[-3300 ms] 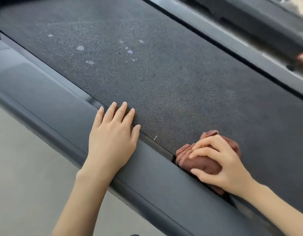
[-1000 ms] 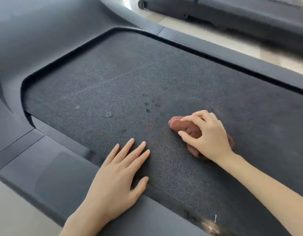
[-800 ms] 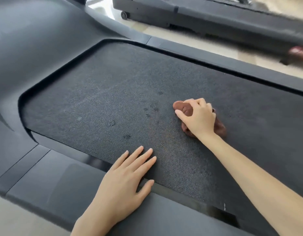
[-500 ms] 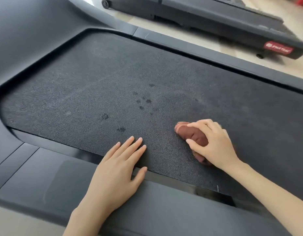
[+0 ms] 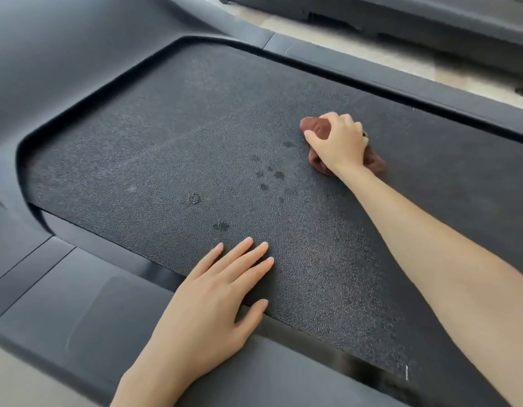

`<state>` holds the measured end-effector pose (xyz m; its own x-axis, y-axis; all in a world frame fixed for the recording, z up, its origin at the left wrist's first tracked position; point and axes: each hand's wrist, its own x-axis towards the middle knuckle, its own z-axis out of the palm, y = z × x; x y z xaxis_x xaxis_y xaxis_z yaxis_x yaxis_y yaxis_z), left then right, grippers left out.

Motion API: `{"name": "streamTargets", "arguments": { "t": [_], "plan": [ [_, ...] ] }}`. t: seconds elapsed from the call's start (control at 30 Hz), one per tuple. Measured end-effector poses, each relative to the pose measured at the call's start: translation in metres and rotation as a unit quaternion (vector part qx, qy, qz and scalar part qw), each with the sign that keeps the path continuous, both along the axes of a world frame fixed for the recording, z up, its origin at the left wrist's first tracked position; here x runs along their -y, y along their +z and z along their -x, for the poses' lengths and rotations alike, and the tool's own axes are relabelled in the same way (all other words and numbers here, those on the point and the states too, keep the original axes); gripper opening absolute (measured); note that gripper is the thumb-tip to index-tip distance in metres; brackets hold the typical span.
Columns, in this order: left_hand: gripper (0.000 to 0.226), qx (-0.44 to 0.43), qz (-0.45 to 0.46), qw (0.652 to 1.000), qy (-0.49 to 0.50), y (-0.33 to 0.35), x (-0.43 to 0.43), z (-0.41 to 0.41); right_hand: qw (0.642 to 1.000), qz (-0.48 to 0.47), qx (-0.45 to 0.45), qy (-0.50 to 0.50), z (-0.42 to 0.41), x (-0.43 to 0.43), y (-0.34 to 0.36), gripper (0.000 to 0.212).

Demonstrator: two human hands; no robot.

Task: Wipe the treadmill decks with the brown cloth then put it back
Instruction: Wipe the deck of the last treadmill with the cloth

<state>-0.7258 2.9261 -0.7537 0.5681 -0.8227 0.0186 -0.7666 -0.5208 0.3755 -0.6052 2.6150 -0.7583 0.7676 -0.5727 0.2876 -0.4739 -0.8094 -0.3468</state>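
brown cloth (image 5: 314, 129): bunched on the treadmill deck (image 5: 166, 136), right of centre and toward the far edge, mostly under the right grip.

step in hand, as i judge it: wiping this deck. to do it well, working left to right: cover the paler, dusty-looking left end first. then go over the cluster of small dark spots (image 5: 267, 174) mid-deck. use overlapping strokes and even pressure, with the cloth trapped under the palm so it does not roll out.

left grip (image 5: 207, 312): fingers straight, slightly fanned, palm down. it lies across the near side rail (image 5: 87, 301) and the deck edge and holds nothing; likely a brace.

right grip (image 5: 339, 142): fingers curled over the cloth, pinching it against the deck. cloth shows at the fingertips and behind the wrist.

second treadmill (image 5: 430, 22) beyond; whether it has been wiped, cannot tell.
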Motion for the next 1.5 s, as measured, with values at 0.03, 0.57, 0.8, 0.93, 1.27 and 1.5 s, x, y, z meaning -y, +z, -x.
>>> {"name": "streamTargets", "arguments": {
  "t": [0.03, 0.57, 0.8, 0.93, 1.27, 1.5],
  "plan": [
    [0.052, -0.001, 0.001, 1.000, -0.001, -0.001, 0.000, 0.000, 0.999, 0.005, -0.004, 0.037, -0.006, -0.012, 0.000, 0.043],
    [0.049, -0.010, 0.057, 0.998, 0.016, -0.004, -0.001, -0.001, 0.985, -0.033, 0.004, 0.167, 0.004, -0.022, 0.011, 0.037],
    [0.050, -0.005, 0.046, 0.999, 0.004, -0.003, -0.003, -0.001, 0.965, -0.029, 0.009, 0.261, -0.005, -0.096, 0.006, 0.039],
    [0.051, 0.019, 0.045, 0.999, -0.005, -0.006, -0.005, -0.001, 0.920, -0.032, 0.026, 0.389, 0.062, -0.125, 0.008, 0.034],
    [0.047, 0.018, 0.059, 0.998, 0.008, -0.005, -0.003, 0.000, 0.974, -0.052, 0.016, 0.219, 0.006, -0.048, 0.015, 0.033],
    [0.046, 0.059, 0.034, 0.992, 0.102, 0.000, -0.044, -0.014, 0.930, -0.044, -0.004, 0.366, 0.040, -0.103, 0.012, 0.034]
  ]
}}
